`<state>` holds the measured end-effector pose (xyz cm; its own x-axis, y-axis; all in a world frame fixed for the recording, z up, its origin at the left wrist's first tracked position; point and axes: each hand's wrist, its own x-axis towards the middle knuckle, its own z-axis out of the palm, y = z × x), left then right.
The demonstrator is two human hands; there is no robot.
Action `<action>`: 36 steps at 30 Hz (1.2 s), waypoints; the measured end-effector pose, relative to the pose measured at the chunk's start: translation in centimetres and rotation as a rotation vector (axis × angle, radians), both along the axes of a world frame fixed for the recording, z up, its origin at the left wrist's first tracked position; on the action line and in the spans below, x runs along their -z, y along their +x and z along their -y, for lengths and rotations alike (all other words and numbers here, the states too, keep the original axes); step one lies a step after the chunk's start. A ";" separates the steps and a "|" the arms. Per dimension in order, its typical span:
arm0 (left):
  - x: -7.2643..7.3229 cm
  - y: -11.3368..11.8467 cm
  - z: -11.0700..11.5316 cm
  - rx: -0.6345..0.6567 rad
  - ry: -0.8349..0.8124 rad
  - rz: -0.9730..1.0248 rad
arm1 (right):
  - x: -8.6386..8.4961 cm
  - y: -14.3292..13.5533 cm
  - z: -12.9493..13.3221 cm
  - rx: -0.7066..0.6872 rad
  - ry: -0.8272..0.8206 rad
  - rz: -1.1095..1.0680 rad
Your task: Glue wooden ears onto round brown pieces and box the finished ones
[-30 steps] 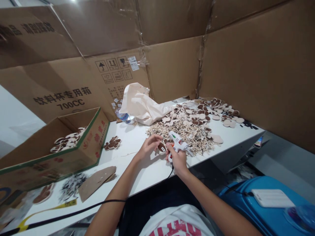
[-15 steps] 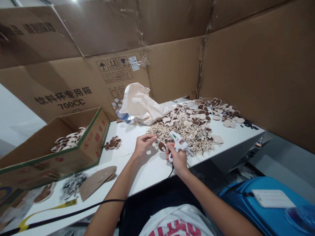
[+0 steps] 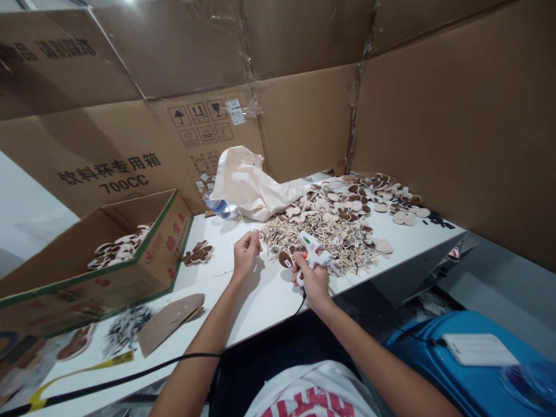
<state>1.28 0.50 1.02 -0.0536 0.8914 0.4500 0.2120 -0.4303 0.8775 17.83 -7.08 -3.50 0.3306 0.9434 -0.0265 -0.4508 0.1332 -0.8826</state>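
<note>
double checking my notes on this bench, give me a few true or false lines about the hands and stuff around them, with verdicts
1. The right hand holds a white glue gun. True.
2. Brown and cream pieces lie in the green-edged box. True.
3. The left hand grips that box. False: it is over the table, apart from the box.
4. The white slab lies on the table. False: it lies on the blue plastic surface.

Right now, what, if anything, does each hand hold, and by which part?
The right hand holds the glue gun by its handle; for the left hand, I cannot tell.
</note>
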 end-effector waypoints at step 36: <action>-0.3 1.0 2.0 0.733 -0.315 -0.315 | 0.2 0.0 -0.1 -0.003 -0.001 0.020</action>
